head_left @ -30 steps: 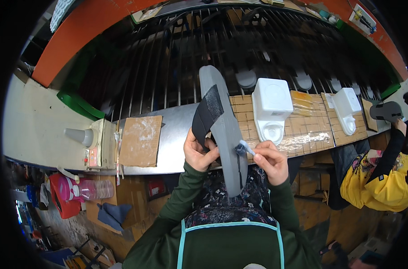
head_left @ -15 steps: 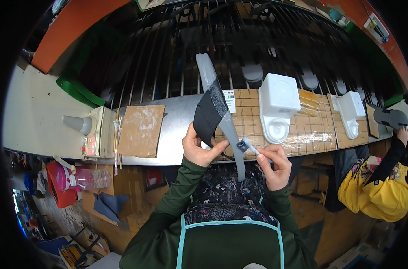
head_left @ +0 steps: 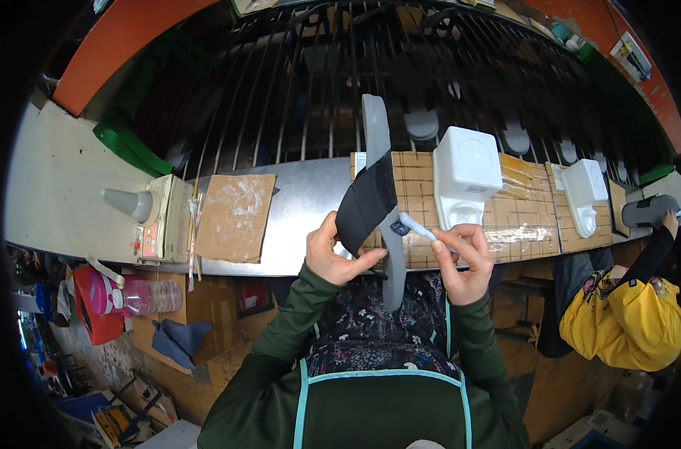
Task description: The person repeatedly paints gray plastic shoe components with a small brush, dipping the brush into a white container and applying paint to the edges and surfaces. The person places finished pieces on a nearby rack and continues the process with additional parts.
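Head view: clasping grey sandal (head_left: 370, 203) in left fingers (head_left: 364, 263); pinching pale stick (head_left: 417, 225) in right fingers (head_left: 460, 239), partly covering white container (head_left: 468, 161), two o'clock; cardboard sheet (head_left: 236, 218), nine o'clock.

I note glare on the steel bench top (head_left: 303, 198) and, right, the taped cardboard (head_left: 516, 233); far bars (head_left: 305, 133) dim; picture edges bend, corners black.
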{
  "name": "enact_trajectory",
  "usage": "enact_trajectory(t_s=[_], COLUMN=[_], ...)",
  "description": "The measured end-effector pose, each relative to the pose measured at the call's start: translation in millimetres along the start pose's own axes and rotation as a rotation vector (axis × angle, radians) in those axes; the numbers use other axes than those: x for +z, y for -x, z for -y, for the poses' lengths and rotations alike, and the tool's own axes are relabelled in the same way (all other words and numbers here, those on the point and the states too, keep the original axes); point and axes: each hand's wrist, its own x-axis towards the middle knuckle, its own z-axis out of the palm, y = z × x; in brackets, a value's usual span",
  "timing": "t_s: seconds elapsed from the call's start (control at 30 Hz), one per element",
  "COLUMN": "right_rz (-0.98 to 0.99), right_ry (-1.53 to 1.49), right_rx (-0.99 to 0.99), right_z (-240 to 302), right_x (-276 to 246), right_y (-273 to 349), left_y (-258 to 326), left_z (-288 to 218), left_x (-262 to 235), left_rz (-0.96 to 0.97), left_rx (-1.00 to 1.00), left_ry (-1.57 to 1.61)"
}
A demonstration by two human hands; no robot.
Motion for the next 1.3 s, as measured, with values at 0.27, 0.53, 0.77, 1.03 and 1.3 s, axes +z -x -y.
enact_trajectory(t_s=[0.27, 0.53, 0.77, 1.03, 1.3], right_rz=[-0.052, -0.153, 0.009, 0.097, -0.064], right_ry=[0.280, 0.289, 0.260, 0.191, 0.247], right_rx=[-0.223, -0.321, -0.325, -0.287, -0.332], right_z=[8.0, 8.5, 3.5, -0.2, 5.5], right_x=[-6.4, -8.5, -21.6, -25.6, -23.3], right_y=[-10.6, -14.5, -16.7, -13.5, -22.7], left_y=[-4.4, -11.7, -15.9, -17.6, -17.5], left_z=[-4.3, -9.7, -9.8, -14.6, -11.5], left_x=[-2.8, -6.1, -8.2, -10.4, -11.8], left_rz=[0.002, 0.058, 0.069, 0.051, 0.162], left_rx=[0.026, 0.024, 0.040, 0.001, 0.020], left_ry=[-0.030, 0.019, 0.029, 0.048, -0.055])
